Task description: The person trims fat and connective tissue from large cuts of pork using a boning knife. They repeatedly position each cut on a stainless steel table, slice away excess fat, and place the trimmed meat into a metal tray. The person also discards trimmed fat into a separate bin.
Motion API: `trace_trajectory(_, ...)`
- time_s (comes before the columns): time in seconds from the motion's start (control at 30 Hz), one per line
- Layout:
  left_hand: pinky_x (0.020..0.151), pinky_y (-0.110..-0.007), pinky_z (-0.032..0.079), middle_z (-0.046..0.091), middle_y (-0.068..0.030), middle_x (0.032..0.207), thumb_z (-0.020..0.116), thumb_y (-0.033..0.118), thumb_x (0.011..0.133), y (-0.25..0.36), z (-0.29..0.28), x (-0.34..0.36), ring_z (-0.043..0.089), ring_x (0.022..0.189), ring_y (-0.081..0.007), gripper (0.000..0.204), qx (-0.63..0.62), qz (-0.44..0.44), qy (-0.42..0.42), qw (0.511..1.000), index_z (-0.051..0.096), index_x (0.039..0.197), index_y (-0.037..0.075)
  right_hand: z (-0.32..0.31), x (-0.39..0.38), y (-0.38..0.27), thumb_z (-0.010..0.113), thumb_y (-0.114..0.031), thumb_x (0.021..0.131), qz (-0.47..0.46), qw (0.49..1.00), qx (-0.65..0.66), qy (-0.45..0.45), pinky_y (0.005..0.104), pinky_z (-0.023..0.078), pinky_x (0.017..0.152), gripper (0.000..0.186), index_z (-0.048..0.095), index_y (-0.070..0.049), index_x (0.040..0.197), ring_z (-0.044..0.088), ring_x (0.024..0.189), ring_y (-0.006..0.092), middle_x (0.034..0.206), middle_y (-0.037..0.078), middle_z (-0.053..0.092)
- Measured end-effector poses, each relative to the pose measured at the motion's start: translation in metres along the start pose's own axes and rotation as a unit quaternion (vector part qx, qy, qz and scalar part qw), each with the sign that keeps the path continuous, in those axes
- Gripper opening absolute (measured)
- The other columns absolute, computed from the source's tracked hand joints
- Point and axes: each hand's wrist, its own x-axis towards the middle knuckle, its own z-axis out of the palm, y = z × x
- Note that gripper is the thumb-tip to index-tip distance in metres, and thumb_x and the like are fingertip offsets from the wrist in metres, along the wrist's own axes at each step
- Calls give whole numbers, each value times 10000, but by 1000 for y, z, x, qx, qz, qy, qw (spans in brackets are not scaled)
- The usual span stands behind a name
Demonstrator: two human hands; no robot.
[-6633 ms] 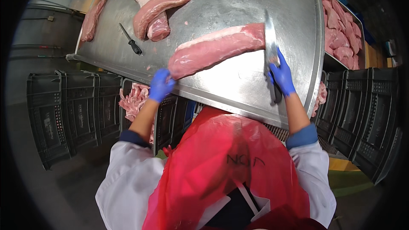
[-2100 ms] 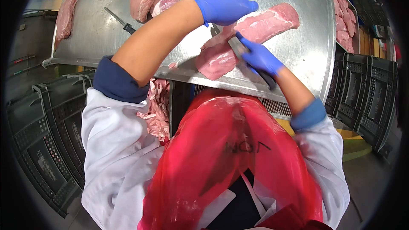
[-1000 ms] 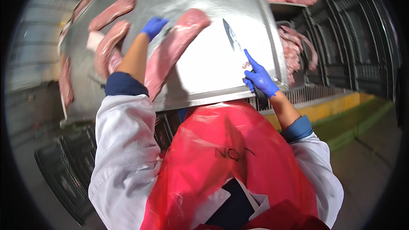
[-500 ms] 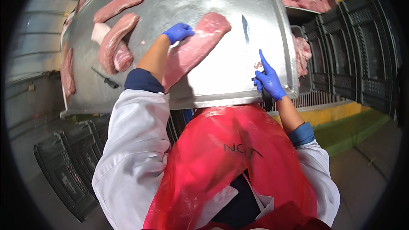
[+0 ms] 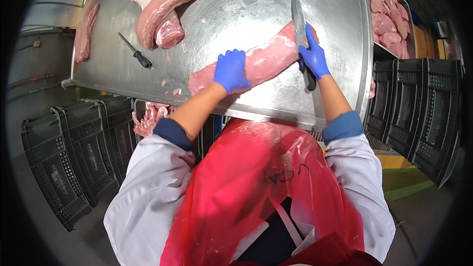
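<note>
A long piece of pork loin (image 5: 268, 60) lies slantwise on the steel table (image 5: 246, 0) in front of me. My left hand (image 5: 230, 70), in a blue glove, curls over its left part and grips it from above. With my blue-gloved right hand (image 5: 314, 59) I hold a black-handled knife (image 5: 297, 15), its blade pointing away from me. That blade crosses over the loin near its right end; whether it cuts in, I cannot tell. The right index finger stretches along the knife, and the other fingers close round the handle.
A narrow-bladed tool with a black handle (image 5: 143, 60) lies at the left. Behind it are more meat pieces (image 5: 170, 10), and another strip (image 5: 86, 34) rests by the left edge. Dark plastic crates (image 5: 74, 157) flank the table. A meat-filled bin (image 5: 389, 19) stands at far right.
The loin has turned and shifted right. My left hand has moved nearer and now bears down on it. My right hand has risen, bringing the knife across the loin's right end.
</note>
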Motion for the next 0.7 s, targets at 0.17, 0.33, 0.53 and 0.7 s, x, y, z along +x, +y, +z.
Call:
trace_trajectory(0.17, 788, -465, 414, 544, -133, 990, 692, 227, 709, 24, 34, -38, 549, 924, -301, 376, 53, 76, 165, 982, 547, 1014, 60, -16, 10, -47, 585, -126, 913, -65, 985, -155, -34, 334, 537, 706, 732, 319, -348, 1557, 630, 700, 159, 891, 155, 674)
trace_trajectory(0.33, 765, -409, 427, 546, -89, 989, 574, 143, 821, 22, 40, -43, 535, 922, -236, 264, 96, 106, 222, 964, 570, 1076, 75, -19, 24, -87, 558, -74, 892, 45, 956, -217, -193, 315, 527, 592, 750, 333, -349, 1552, 591, 593, 147, 846, 112, 660)
trace_trajectory(0.53, 783, -411, 420, 549, -86, 994, 599, 142, 778, 15, 41, -39, 544, 910, -231, 311, 101, 105, 242, 959, 568, 1080, 72, -70, -57, -116, 549, -12, 878, 230, 920, -127, -292, 265, 482, 498, 792, 311, -322, 1567, 531, 530, 100, 751, 51, 599)
trace_trajectory(0.7, 784, -413, 435, 564, -105, 1007, 641, 193, 768, 14, 30, -35, 556, 927, -248, 369, 89, 74, 152, 982, 575, 1109, 65, -82, -100, -146, 546, 13, 900, 292, 905, -73, -300, 246, 459, 448, 779, 292, -277, 1577, 519, 515, 86, 729, 15, 562)
